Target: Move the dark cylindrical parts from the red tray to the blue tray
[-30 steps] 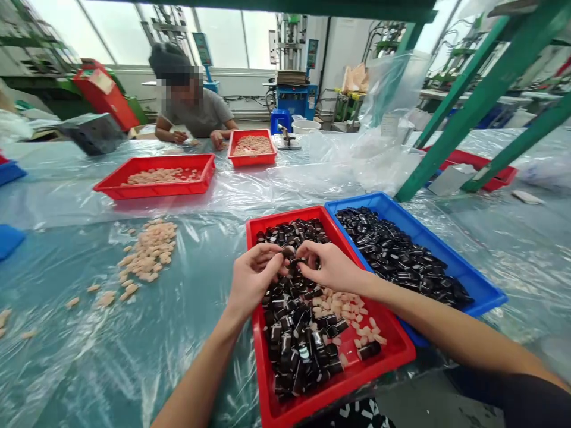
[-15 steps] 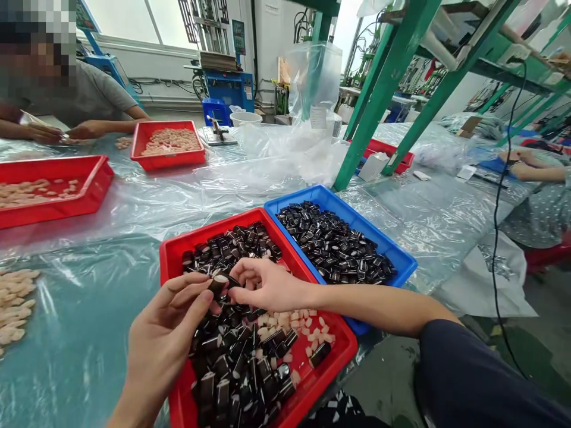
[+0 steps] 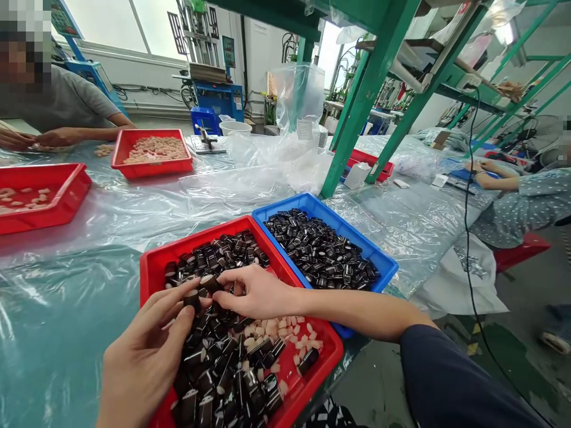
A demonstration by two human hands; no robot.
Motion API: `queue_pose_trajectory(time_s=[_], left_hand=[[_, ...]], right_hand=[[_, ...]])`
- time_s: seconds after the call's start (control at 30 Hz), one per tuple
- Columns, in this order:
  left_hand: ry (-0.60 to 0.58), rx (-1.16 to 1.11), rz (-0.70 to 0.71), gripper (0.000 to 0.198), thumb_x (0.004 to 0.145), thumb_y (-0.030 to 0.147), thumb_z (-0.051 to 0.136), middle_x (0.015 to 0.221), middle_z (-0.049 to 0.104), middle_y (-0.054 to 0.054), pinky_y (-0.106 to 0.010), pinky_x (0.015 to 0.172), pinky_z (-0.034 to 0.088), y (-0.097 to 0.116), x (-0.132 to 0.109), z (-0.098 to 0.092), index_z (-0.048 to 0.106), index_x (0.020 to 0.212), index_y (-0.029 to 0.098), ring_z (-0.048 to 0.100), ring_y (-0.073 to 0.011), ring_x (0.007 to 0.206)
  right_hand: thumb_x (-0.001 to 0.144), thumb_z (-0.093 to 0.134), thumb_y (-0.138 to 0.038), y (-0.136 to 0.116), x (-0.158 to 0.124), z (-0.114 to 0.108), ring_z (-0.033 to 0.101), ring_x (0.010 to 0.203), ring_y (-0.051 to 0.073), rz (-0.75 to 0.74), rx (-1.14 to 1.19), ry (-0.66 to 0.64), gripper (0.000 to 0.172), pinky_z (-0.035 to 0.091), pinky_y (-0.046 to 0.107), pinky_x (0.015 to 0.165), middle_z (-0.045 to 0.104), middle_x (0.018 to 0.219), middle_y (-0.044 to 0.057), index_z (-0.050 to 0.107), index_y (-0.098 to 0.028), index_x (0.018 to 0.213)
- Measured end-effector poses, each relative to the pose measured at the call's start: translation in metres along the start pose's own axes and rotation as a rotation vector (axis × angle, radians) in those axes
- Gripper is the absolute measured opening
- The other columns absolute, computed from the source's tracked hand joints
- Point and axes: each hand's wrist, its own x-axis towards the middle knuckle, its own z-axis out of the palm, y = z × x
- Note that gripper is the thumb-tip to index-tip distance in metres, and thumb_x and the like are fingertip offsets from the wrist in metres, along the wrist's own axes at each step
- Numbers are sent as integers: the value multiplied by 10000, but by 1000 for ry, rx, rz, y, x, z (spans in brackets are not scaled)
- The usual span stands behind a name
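Observation:
My left hand (image 3: 145,351) is closed, with thumb and fingertips pinching a short black piece (image 3: 191,300) that has a pale oval end facing up. Just beside it, my right hand (image 3: 256,291) pinches a second black piece (image 3: 207,285), also with a pale end. The two pieces are close together; whether they touch I cannot tell. Both hands are above a red tray (image 3: 328,359) heaped with glossy black pieces (image 3: 223,351) of the same kind. Small pale pieces (image 3: 279,328) lie among them and on the tray's right side.
A blue tray (image 3: 387,268) full of smaller-looking black pieces adjoins the red one. Further red trays (image 3: 151,173) with pale pieces stand back left. A green post (image 3: 345,139) rises behind the blue tray. Plastic sheeting (image 3: 232,190) covers the table. One person works at left, another at right.
The view has turned somewhat to the right. The black piece in my right hand now shows its pale end, and the piece in my left hand sits lower beside it.

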Motion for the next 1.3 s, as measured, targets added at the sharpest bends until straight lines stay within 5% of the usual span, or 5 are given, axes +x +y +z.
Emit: queue_pose_trajectory(time_s=[0.13,0.23,0.7,0.97,1.3], left_hand=[[52,49,-36,415,733,471,735,954,754,4,-202,757,574,-5,2,0,714,1088,258,709,-177,852],[89,43,16,387,733,442,748,1015,744,-7,-249,872,550,-11,4,0,712,1060,239,693,-196,943],[-65,-21,61,218,852,300,665,962,745,-14,-211,739,570,-4,-4,3,711,1049,218,698,-134,791],[-20,217,134,250,802,378,700,843,780,-5,-190,684,561,-10,1,-5,766,985,221,727,-158,718],[-86,215,86,250,750,398,719,787,780,-25,-189,609,567,-12,5,-6,771,885,195,729,-181,661]], right_hand=[[893,563,-259,0,1,1,450,553,74,-19,-56,6,110,301,196,524,493,593,-64,607,-168,850],[902,520,-212,5,1,5,444,548,73,-43,-52,1,101,299,196,512,498,611,-60,607,-163,892],[920,576,-333,7,-6,10,435,521,85,-10,-79,-40,207,287,224,488,512,597,-53,554,-168,796],[950,550,-264,12,1,-3,639,765,170,-230,-598,13,158,385,268,645,713,920,61,638,-156,1024],[976,505,-279,12,0,-5,655,782,178,-282,-847,-23,167,345,280,584,706,922,62,595,-139,985]])
